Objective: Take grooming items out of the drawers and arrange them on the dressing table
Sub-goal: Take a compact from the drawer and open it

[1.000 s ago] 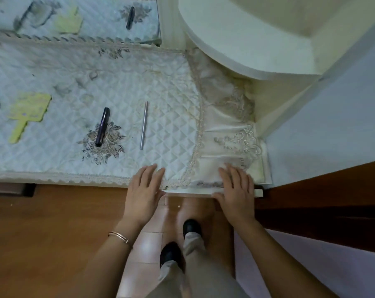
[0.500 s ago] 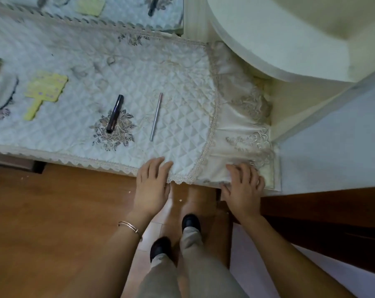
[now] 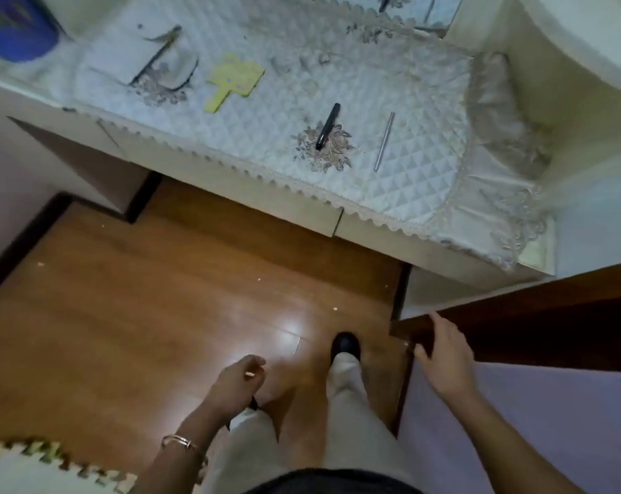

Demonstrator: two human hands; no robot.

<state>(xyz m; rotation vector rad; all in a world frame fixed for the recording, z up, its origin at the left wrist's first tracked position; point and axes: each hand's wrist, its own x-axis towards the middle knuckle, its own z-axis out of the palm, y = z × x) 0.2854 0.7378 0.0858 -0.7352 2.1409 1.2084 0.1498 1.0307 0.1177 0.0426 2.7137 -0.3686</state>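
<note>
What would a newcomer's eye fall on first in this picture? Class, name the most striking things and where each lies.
The bright yellow paddle-shaped item stands out on the white quilted cover, left of centre. To its right a black tube lies on an embroidered flower, with a thin silver stick beside it, apart. Near the bottom, the right hand rests on a dark wooden corner.

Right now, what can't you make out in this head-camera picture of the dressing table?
All from the head view:
Drawers: fronts look closed, so their contents are hidden.
Blue object: cut off by the top-left edge.
Grey pouch-like thing: smeared by motion blur.
Left hand: blurred; whether it pinches anything is unclear.
Dark tube and silver stick: too small to identify.
</note>
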